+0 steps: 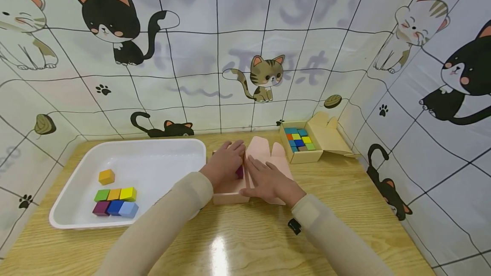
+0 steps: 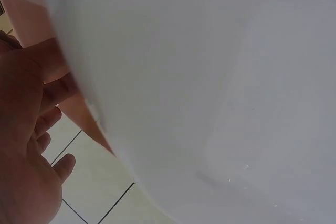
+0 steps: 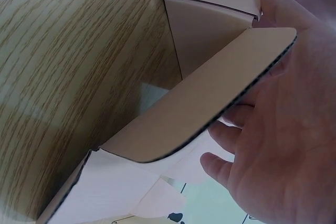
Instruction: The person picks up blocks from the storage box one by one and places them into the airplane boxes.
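Note:
A pink cardboard box point(image 1: 231, 198) stands mid-table, its lid point(image 1: 281, 163) folded out to the right. My left hand point(image 1: 226, 163) reaches over the box from the left, beside a purple block point(image 1: 239, 172) inside it. The left fingertips' contact with that block is hidden. My right hand point(image 1: 268, 180) rests with outstretched fingers on the opened lid, along the box's right side. In the right wrist view a side flap of the lid point(image 3: 205, 103) slants in front of the right palm point(image 3: 283, 140). The left wrist view shows part of my left hand point(image 2: 23, 145) behind the tray rim.
A white tray point(image 1: 165, 161) on the left carries several coloured blocks, among them an orange block point(image 1: 106, 176) apart from two short rows. At the back right, a yellowish box point(image 1: 304, 156) full of coloured blocks has its lid open. Cat-print sheeting point(image 1: 195, 54) surrounds the table.

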`<state>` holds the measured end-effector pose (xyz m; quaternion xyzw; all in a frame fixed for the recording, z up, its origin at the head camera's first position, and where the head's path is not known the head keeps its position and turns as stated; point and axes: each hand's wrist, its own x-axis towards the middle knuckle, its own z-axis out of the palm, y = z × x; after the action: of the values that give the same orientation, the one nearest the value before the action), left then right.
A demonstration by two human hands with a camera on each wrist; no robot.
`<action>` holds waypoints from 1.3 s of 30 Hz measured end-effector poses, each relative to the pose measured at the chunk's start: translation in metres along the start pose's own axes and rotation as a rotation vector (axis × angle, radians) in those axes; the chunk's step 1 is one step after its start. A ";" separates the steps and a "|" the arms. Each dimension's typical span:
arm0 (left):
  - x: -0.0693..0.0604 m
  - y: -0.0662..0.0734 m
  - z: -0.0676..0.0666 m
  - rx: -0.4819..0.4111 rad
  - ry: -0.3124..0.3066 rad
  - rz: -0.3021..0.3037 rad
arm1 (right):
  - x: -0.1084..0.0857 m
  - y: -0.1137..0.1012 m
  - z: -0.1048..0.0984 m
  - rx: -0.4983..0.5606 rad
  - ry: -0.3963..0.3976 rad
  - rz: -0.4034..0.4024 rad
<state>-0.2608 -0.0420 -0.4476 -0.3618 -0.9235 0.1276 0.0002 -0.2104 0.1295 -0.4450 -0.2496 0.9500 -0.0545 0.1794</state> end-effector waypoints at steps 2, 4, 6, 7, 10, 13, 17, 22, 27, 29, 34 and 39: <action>-0.001 0.001 -0.002 0.016 -0.007 -0.005 | 0.000 0.000 0.000 0.002 0.000 -0.002; -0.002 0.002 -0.004 0.026 -0.016 -0.008 | 0.001 0.000 0.001 0.002 -0.002 -0.003; -0.002 0.002 -0.006 0.034 -0.022 -0.009 | 0.001 0.000 0.001 0.002 -0.004 -0.004; -0.002 0.003 -0.006 0.039 -0.023 -0.009 | 0.001 0.000 0.000 -0.002 -0.005 -0.003; -0.002 0.003 -0.007 0.060 -0.023 -0.010 | 0.001 0.000 0.000 -0.013 -0.012 0.000; -0.001 0.003 -0.006 0.082 -0.018 -0.012 | 0.001 0.000 0.000 -0.022 -0.017 0.003; 0.000 0.003 -0.006 0.101 -0.007 -0.024 | 0.001 -0.001 0.000 -0.020 -0.017 0.004; 0.001 0.002 -0.004 0.071 0.003 -0.038 | 0.001 -0.001 0.001 -0.018 -0.010 0.002; 0.002 -0.007 -0.009 -0.018 0.030 -0.032 | 0.002 -0.001 0.001 -0.010 -0.005 -0.001; 0.001 -0.013 -0.019 -0.038 0.029 -0.043 | 0.003 0.000 0.001 -0.005 -0.005 0.005; -0.007 -0.034 -0.044 -0.047 0.050 -0.097 | 0.004 0.002 0.002 0.016 -0.008 0.036; -0.025 -0.062 -0.056 -0.090 0.107 -0.153 | 0.002 0.002 0.002 0.028 -0.010 0.029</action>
<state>-0.2783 -0.0892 -0.3767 -0.2961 -0.9519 0.0661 0.0431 -0.2124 0.1296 -0.4480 -0.2333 0.9519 -0.0639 0.1883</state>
